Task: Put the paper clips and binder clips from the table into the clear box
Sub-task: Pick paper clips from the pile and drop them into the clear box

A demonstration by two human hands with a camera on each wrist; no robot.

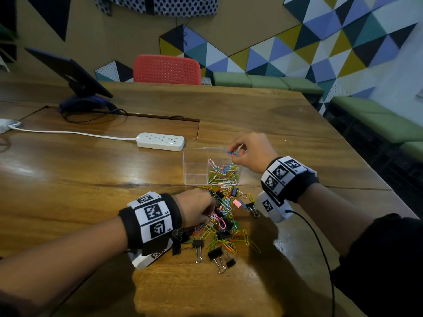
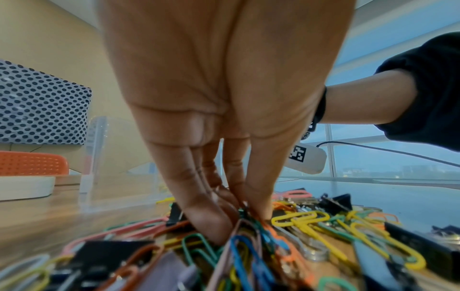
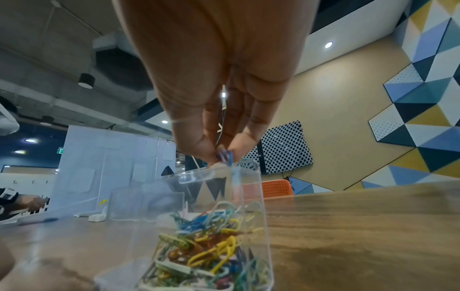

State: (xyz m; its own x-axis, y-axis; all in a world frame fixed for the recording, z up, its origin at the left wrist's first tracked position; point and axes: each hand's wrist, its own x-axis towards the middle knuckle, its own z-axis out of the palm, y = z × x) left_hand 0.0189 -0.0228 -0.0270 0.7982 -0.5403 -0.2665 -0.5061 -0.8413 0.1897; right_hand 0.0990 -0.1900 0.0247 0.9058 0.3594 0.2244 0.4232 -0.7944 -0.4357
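Item: loose stationery in transfer, wooden surface (image 1: 91, 179). Right hand (image 1: 249, 153): fingers (image 3: 199, 149) pinch a small bunch of blue paper clips (image 3: 227, 155) directly above the open top of the clear box (image 1: 196, 167), at its far right corner. Below those fingers, the box's right compartment already holds a tangle of coloured paper clips (image 3: 206, 250); the left compartment looks empty, and no binder clips can be made out inside. Left hand (image 1: 198, 208): fingers (image 2: 216, 228) are bunched downward and closed on several coloured clips in the loose pile (image 1: 225, 216), which lies just on the near side of the box; exactly how many are caught cannot be told. Black binder clips (image 1: 216, 255) lie scattered in and around the pile, mostly on the near side of the left fingers. Step in hand, as judged: release of the right-hand bunch into the box while the left gathers the next lot. Handling advice: keep the right fingers inside the rim line before opening, since clips dropped onto the wall edge may bounce out; lift the left bunch slowly, as interlinked clips tend to drag neighbours and shed them short of the box. Much of the pile remains outside. Also present: white power strip (image 1: 160, 141), beyond the box.
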